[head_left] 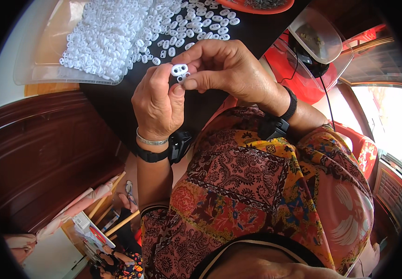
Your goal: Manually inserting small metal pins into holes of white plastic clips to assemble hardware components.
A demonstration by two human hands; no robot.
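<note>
Small white oval two-hole piece [179,70] pinched at its lower edge by left hand [156,104], grip clenched on it between thumb and forefinger. Right hand [224,69] pressed in from the right of the piece, thumb and fingertips closed on a smaller dark-and-white part [183,77] just under the piece, touching it. Both held above the black worktop [112,100], near its front edge. Beyond the piece, a heap of like white pieces [117,32] spread over the worktop and over a clear plastic sheet [38,65] to the piece's upper left. Far beyond, rim of an orange tray [256,8] with small dark bits. Black wristbands on both wrists, silver bangle [150,140] on the left. Right of the piece, a clear plastic container [317,39].
</note>
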